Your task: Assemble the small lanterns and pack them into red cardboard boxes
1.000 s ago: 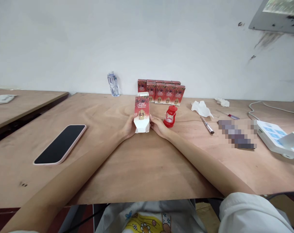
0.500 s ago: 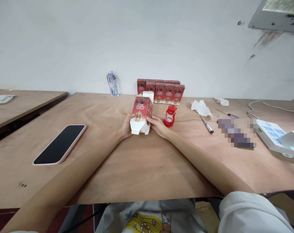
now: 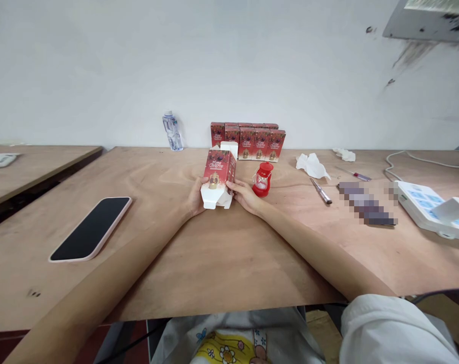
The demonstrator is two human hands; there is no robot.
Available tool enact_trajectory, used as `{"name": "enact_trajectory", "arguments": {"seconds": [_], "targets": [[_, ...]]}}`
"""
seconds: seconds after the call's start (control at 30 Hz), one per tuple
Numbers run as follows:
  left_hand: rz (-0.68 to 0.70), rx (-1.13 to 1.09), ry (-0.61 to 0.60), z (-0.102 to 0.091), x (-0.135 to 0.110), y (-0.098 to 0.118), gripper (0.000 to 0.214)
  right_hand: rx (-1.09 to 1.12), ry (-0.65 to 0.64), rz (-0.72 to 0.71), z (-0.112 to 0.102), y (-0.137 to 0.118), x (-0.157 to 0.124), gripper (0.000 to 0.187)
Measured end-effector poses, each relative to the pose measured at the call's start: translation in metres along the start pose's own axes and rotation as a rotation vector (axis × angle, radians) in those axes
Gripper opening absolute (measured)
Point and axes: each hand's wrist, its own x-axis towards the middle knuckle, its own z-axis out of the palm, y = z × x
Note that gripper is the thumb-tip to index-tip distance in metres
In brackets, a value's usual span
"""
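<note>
A small red and white carton (image 3: 217, 177) with its end flaps open is held between both of my hands over the middle of the wooden table (image 3: 229, 253). My left hand (image 3: 196, 197) grips its left side and my right hand (image 3: 244, 194) grips its right side. The carton is turned a little, so one narrow side shows. Just right of it stands a small red toy lantern (image 3: 262, 179). Behind it, against the wall, several matching red cartons (image 3: 248, 141) stand in a row.
A black phone in a pink case (image 3: 90, 229) lies at the left. A water bottle (image 3: 172, 131) stands by the wall. Crumpled tissue (image 3: 310, 166), a screwdriver (image 3: 321, 191), a second small tool (image 3: 353, 174) and a white power strip (image 3: 426, 210) lie at the right.
The carton has been turned from facing me flat to an angle, showing its side and an upper flap. Both hands stayed on it.
</note>
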Motion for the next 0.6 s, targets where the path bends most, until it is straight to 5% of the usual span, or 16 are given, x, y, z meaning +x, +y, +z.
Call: {"name": "enact_trajectory", "arguments": {"seconds": [0.33, 0.6], "targets": [[0.007, 0.040, -0.052, 0.001, 0.000, 0.000, 0.032, 0.023, -0.022, -0.007, 0.002, -0.001, -0.001, 0.035], [-0.012, 0.139, -0.167, -0.017, 0.004, -0.001, 0.036, -0.002, -0.033, -0.017, -0.001, 0.001, 0.001, 0.034]]}}
